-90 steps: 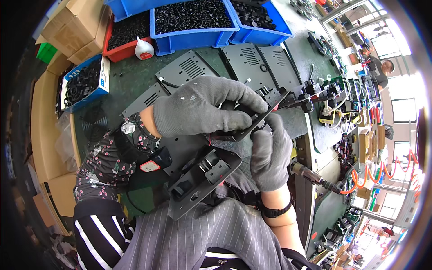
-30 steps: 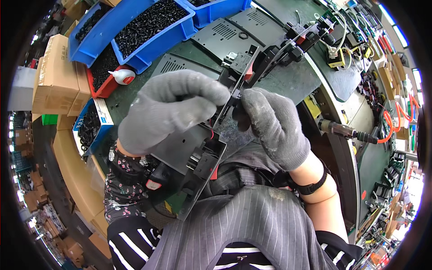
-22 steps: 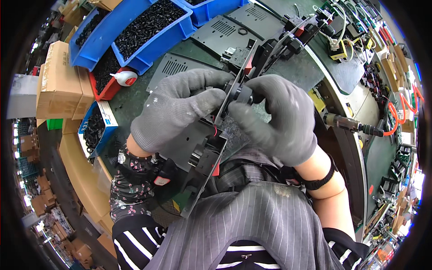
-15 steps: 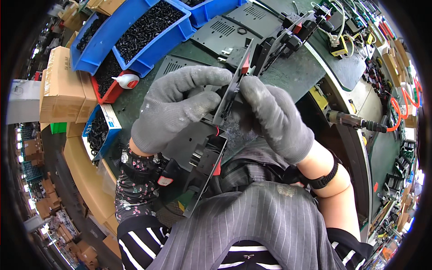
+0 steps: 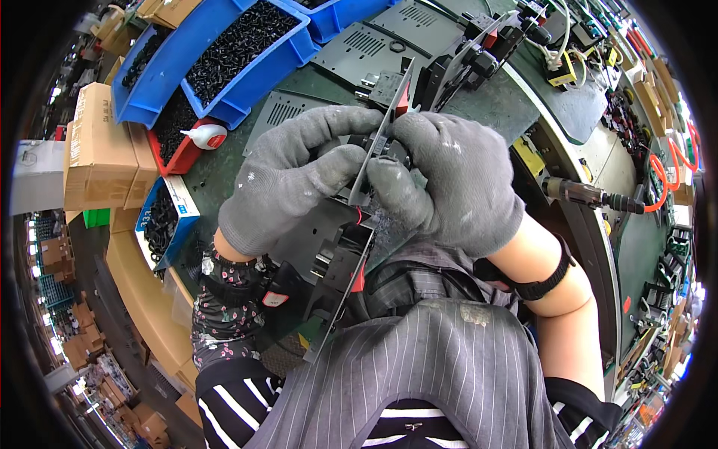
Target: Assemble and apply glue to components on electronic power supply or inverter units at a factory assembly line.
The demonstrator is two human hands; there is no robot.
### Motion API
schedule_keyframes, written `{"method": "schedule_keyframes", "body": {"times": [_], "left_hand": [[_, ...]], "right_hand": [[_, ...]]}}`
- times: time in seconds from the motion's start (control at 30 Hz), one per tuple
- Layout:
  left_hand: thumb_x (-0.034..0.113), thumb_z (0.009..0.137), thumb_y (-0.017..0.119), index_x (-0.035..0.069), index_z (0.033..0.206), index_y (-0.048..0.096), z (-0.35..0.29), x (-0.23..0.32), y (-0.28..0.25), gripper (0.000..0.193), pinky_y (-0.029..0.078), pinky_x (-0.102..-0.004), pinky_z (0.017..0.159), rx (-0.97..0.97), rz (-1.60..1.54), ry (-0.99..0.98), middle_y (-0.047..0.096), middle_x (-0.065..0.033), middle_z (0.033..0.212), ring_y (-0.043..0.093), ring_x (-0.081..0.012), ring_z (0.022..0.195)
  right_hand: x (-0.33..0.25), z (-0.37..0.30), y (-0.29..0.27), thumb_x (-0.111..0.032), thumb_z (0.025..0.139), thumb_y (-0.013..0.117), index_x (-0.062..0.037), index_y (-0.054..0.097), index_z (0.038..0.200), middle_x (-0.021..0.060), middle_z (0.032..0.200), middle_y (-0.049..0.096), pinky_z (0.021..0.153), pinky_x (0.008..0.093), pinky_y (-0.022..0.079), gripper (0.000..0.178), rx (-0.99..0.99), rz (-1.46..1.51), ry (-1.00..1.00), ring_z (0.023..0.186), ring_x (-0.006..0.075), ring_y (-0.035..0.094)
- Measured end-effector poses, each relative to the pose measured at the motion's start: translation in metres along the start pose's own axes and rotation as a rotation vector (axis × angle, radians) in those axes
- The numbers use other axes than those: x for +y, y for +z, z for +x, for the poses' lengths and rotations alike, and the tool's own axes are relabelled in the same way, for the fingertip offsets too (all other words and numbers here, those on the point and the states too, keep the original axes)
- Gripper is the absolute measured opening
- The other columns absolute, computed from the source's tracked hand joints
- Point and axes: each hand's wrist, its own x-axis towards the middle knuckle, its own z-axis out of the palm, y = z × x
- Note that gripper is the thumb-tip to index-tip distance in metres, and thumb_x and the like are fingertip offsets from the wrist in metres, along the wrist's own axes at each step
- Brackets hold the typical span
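Note:
Both my hands wear grey gloves and meet at a thin dark panel (image 5: pixel 380 138) standing on edge, with a black block (image 5: pixel 386 87) with metal prongs on its left face and a red part (image 5: pixel 404 99) on its right. My left hand (image 5: pixel 280 179) pinches the panel's left side between thumb and fingers. From the other side my right hand (image 5: pixel 460 176) closes its thumb and fingers round a small black part (image 5: pixel 396 152) against the panel; the fingers hide most of it. Below them, a similar panel assembly (image 5: pixel 340 273) leans close to my apron.
Blue bins (image 5: pixel 243 52) of small black parts stand at the far left, near a red bin (image 5: pixel 179 153) with a white bottle (image 5: pixel 206 136) on it. Flat dark panels (image 5: pixel 366 49) and upright assemblies (image 5: pixel 479 56) lie beyond my hands. A power driver (image 5: pixel 591 194) hangs at right.
My right hand has turned and its thumb now shows, curled in against the panel's right face. The left hand keeps its hold, almost in place.

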Motion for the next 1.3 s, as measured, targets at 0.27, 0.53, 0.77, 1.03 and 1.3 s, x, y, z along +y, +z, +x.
{"method": "schedule_keyframes", "body": {"times": [0.27, 0.53, 0.77, 1.03, 1.3], "left_hand": [[0.018, 0.092, 0.063, -0.004, 0.126, 0.051, 0.0, -0.002, -0.003, 0.042, 0.053, -0.0236, 0.077, -0.017, 0.05, 0.014, 0.065, -0.007, 0.105, 0.063, -0.0092, 0.087], [0.015, 0.094, 0.059, -0.004, 0.125, 0.053, 0.003, 0.001, -0.005, 0.036, 0.053, -0.0229, 0.079, -0.058, 0.241, 0.089, 0.065, -0.0063, 0.104, 0.062, -0.0085, 0.09], [0.024, 0.093, 0.062, -0.003, 0.127, 0.052, -0.001, 0.004, -0.005, 0.044, 0.049, -0.027, 0.09, -0.059, 0.255, 0.045, 0.063, -0.0083, 0.112, 0.061, -0.0135, 0.102], [0.022, 0.093, 0.062, -0.004, 0.125, 0.052, 0.005, 0.003, 0.001, 0.042, 0.052, -0.025, 0.083, -0.049, 0.15, 0.056, 0.065, -0.0088, 0.108, 0.063, -0.0121, 0.094], [0.028, 0.089, 0.066, -0.002, 0.118, 0.057, 0.018, 0.017, -0.036, 0.043, 0.049, -0.0226, 0.078, -0.041, 0.132, -0.071, 0.065, -0.0058, 0.098, 0.061, -0.0099, 0.087]], "right_hand": [[0.005, 0.005, -0.004, -0.038, 0.078, 0.066, -0.0061, 0.056, 0.085, 0.0093, 0.072, 0.056, 0.051, 0.0386, 0.045, 0.034, 0.019, -0.161, -0.176, 0.061, 0.0291, 0.058], [0.012, 0.007, 0.009, -0.047, 0.082, 0.06, -0.0083, 0.062, 0.08, 0.0127, 0.067, 0.06, 0.054, 0.0417, 0.049, 0.039, 0.053, 0.006, -0.165, 0.063, 0.0339, 0.062], [0.003, -0.002, 0.028, -0.041, 0.077, 0.068, -0.0074, 0.062, 0.076, 0.0125, 0.062, 0.058, 0.052, 0.0377, 0.048, 0.034, 0.216, 0.249, 0.016, 0.059, 0.0316, 0.062], [-0.006, -0.002, 0.023, -0.037, 0.076, 0.069, -0.0059, 0.063, 0.073, 0.0134, 0.062, 0.058, 0.053, 0.0368, 0.049, 0.032, 0.178, 0.438, 0.307, 0.058, 0.0317, 0.062], [0.006, -0.009, 0.014, -0.034, 0.082, 0.065, -0.0057, 0.057, 0.076, 0.0123, 0.063, 0.059, 0.053, 0.0368, 0.047, 0.03, 0.029, 0.558, 0.216, 0.058, 0.0327, 0.061]]}}
